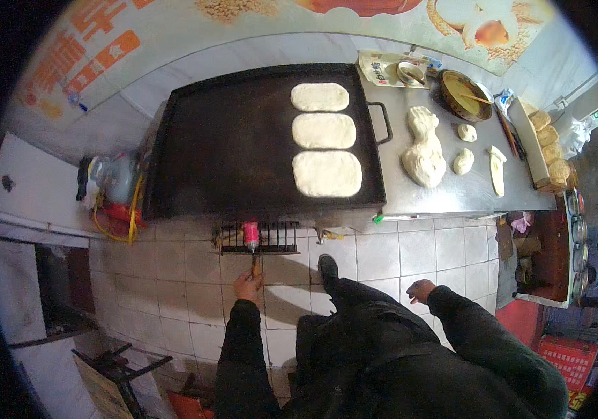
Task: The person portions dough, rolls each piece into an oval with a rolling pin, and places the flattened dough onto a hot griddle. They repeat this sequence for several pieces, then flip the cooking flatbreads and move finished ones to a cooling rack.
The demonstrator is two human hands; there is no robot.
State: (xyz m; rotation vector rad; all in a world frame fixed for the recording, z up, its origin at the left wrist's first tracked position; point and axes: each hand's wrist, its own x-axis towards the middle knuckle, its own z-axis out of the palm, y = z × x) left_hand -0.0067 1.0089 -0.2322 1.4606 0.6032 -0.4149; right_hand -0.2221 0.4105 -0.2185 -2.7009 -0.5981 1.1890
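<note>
My left hand grips the wooden handle of a tool with a bright pink head, held below the front edge of a black griddle. What the head is made of is hard to tell. Three flat, oblong pieces of raw dough, the near one, the middle one and the far one, lie in a row on the griddle's right part. Over the tiled floor hangs my right hand, its fingers loosely bent and nothing visible in it.
Right of the griddle's handle, a steel worktop bears a large dough lump, smaller dough pieces, a bowl of yellowish paste and a box of baked buns. A metal rack juts out beneath the griddle. Yellow hose hangs at left.
</note>
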